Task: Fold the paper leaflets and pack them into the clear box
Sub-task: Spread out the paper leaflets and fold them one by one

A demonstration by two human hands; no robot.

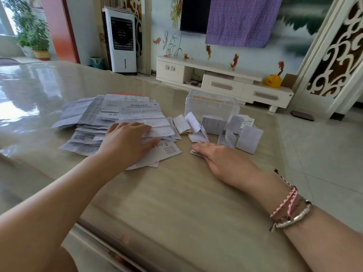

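A loose heap of unfolded white leaflets (110, 118) covers the left middle of the beige table (176, 203). My left hand (127, 142) lies on the heap's near right part, fingers over the top sheets, thumb against a sheet below. A clear lidded plastic box (211, 104) stands behind to the right, with a folded leaflet seen through its wall. Several folded leaflets (248, 139) lie and stand in front of it. My right hand (220, 160) rests flat on the table, fingers pressing a small folded leaflet (194, 153).
The table's rounded front edge runs close to me at the lower left. Beyond the table stand a white TV cabinet (225, 81), a white air cooler (121, 40) and potted plants (33, 36). Tiled floor lies to the right.
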